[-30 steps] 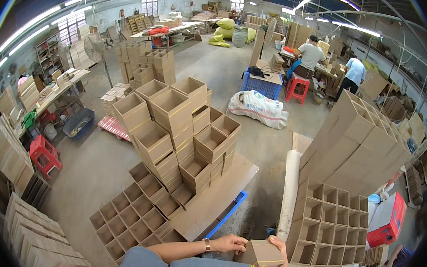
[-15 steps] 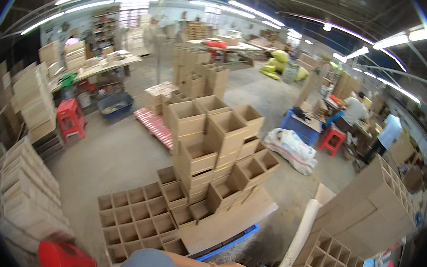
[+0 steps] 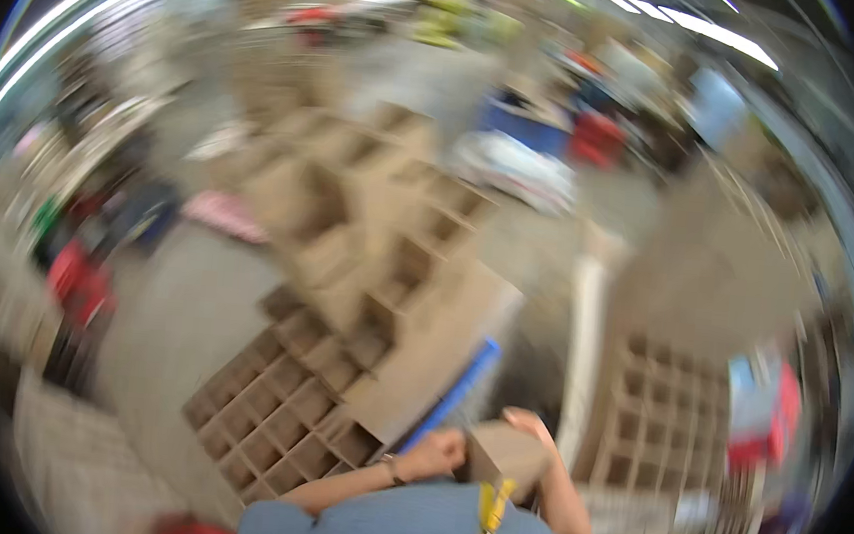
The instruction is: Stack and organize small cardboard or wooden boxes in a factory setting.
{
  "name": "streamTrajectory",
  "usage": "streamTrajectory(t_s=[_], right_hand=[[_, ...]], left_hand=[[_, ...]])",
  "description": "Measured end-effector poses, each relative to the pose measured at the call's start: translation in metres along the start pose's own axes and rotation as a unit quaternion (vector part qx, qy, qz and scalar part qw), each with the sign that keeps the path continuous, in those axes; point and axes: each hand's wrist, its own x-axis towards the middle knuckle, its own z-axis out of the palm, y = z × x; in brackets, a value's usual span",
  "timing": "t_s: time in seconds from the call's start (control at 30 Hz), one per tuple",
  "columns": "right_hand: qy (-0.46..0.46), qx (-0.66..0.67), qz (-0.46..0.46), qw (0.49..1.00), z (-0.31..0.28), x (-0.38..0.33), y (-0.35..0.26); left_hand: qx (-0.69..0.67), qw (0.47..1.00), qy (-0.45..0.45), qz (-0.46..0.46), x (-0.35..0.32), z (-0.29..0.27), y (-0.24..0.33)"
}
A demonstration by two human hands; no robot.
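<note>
A small brown cardboard box [image 3: 510, 452] is held close in front of my body. My right hand [image 3: 532, 426] wraps round its far right edge, fingers over the top. At the box's left side, my left hand [image 3: 435, 454] is curled like a fist; motion blur hides what its fingers hold, if anything. To the left of my hands lies a block of open square cardboard boxes [image 3: 280, 418], set in rows. Behind it rise stacks of taller open boxes [image 3: 317, 203].
A flat cardboard sheet [image 3: 441, 343] and a blue edge [image 3: 452, 395] lie just beyond my left hand. To the right stand a pale upright tube [image 3: 581, 349] and another grid of open boxes [image 3: 661, 411]. A white sack [image 3: 515, 171] lies farther off.
The view has swung down and to the right, blurring everything. Both hands and the small box now show higher and more fully, with the right hand round the box.
</note>
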Motion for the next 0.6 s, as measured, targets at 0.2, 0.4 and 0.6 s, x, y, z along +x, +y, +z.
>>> streamTrajectory(t_s=[0.2,0.4,0.6], right_hand=[[0.03,-0.143,-0.108,0.983,-0.032,-0.018,0.016],[0.119,0.041,-0.147,0.981,-0.06,-0.089,0.088],[0.367,0.203,-0.339,0.842,-0.049,-0.146,0.129]], left_hand=[[0.133,0.987,0.069,0.054,0.024,0.02,0.01],[0.2,0.957,-0.136,0.161,0.05,0.059,-0.02],[0.164,0.917,-0.249,0.267,0.121,0.152,0.02]])
